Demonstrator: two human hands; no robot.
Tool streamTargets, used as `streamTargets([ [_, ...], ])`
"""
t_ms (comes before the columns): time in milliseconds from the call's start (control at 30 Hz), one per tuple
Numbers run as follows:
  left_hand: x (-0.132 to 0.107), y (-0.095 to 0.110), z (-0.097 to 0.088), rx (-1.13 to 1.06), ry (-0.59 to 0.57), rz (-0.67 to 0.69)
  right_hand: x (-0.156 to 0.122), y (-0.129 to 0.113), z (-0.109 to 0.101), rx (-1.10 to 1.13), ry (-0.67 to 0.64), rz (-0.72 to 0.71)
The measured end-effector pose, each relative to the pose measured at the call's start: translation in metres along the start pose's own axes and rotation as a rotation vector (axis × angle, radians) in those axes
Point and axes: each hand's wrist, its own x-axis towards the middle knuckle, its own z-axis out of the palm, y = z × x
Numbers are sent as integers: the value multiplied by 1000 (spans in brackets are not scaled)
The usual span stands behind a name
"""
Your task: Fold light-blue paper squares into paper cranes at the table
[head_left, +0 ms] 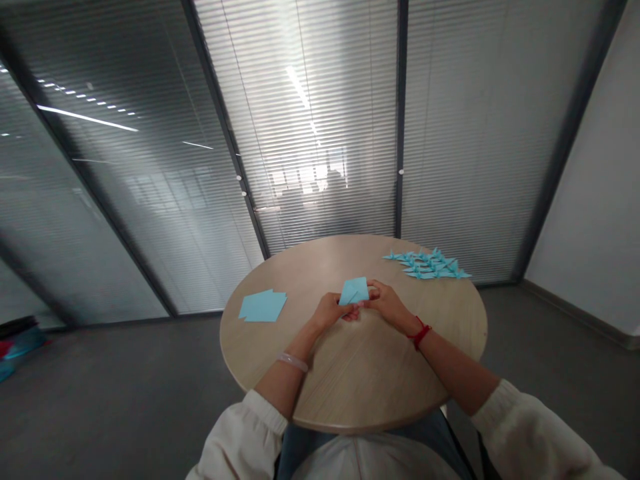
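Note:
A small folded sheet of light blue origami paper (355, 290) is held up over the middle of the round table. My left hand (330, 311) pinches its lower left side, thumb in front and fingertips showing below. On the right edge, my right hand (387, 301) grips the same paper between thumb and fingers. Crease lines cross the paper's face. To the left lie flat blue paper sheets (263, 307), loosely stacked. Folded blue paper cranes (433, 264), several of them, sit in rows at the far right.
The round wooden table (370, 387) has its near edge close to my body. Behind it stands a glass partition with blinds (320, 133). A white wall (595, 187) is at the right. Dark and red items (20, 343) rest on the floor at far left.

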Motion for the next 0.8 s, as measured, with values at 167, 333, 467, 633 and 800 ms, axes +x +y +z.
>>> streamTargets([
  [167,-1,2,-1,22,-2,-4,0,-2,-2,8,-3,20],
  [333,0,3,-2,3,37,-28,3,-1,-3,82,15,43],
  [467,1,2,-2,-23,49,-61,4,1,-4,33,48,40],
  [633,4,1,-4,-111,69,-69,6,8,-7,11,139,14],
  [800,3,5,-8,-110,111,-83,9,12,-9,-3,258,24],
])
